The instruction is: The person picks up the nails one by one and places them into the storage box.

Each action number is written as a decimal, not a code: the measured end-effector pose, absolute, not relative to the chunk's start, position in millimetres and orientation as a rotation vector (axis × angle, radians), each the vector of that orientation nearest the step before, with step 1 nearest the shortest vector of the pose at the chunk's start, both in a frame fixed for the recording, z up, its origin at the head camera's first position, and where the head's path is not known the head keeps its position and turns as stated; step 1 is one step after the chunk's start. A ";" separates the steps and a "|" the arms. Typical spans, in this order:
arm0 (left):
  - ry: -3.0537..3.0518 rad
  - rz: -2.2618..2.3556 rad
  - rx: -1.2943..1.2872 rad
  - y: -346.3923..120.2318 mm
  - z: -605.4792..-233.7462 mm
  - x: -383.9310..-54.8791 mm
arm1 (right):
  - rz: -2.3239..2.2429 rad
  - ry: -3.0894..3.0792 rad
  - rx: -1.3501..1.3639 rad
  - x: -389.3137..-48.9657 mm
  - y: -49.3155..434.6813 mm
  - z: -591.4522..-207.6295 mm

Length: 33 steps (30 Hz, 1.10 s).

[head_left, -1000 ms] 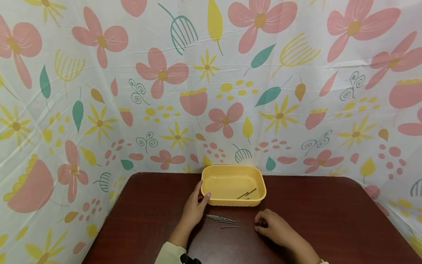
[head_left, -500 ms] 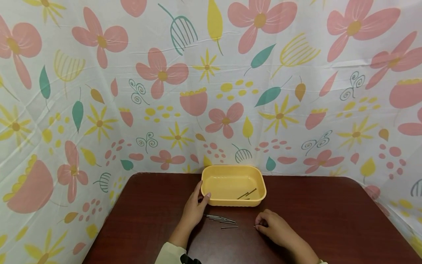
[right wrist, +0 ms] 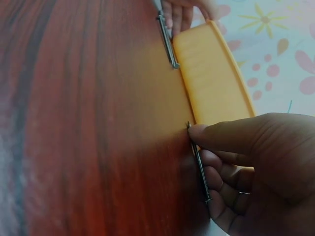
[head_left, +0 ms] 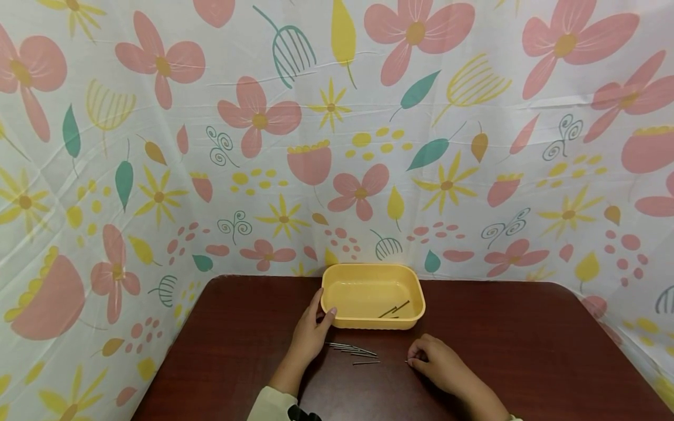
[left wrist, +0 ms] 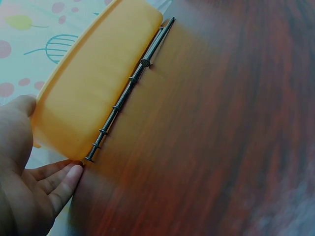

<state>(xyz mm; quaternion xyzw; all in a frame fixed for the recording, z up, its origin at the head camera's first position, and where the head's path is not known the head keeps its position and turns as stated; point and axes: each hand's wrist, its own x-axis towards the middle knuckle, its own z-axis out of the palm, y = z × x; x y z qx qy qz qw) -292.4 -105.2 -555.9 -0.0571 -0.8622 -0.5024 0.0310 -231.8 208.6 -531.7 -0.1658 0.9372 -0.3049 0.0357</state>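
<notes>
A shallow yellow plastic basket [head_left: 363, 323] stands at the table's back edge, with several nails [head_left: 395, 308] in its right part. My left hand [head_left: 308, 334] holds the basket's left end, thumb at the rim and fingers low on the outer wall. In front of the basket lies a loose row of several nails [head_left: 359, 351], plus a single nail [head_left: 366, 363] a little nearer. Right of these, my right hand [head_left: 439, 363] pinches a nail [right wrist: 199, 166] between thumb and curled fingers, close over the tabletop. Only a tiny bit of that nail shows in the head view.
The dark red-brown wooden table [head_left: 526, 333] has rounded back corners. A white cloth [head_left: 337, 175] printed with flowers and leaves hangs right behind it and along its left side. A black strap [head_left: 302, 413] sits at the left sleeve.
The right thumb and fingers have closed together, and a bit of nail now shows at their tips. The left hand, basket and nails on the table stay where they were.
</notes>
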 end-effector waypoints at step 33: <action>-2.650 -1.545 -0.174 -104.9 -556.8 -292.7 | -0.922 2.920 -0.555 -231.4 208.0 -533.5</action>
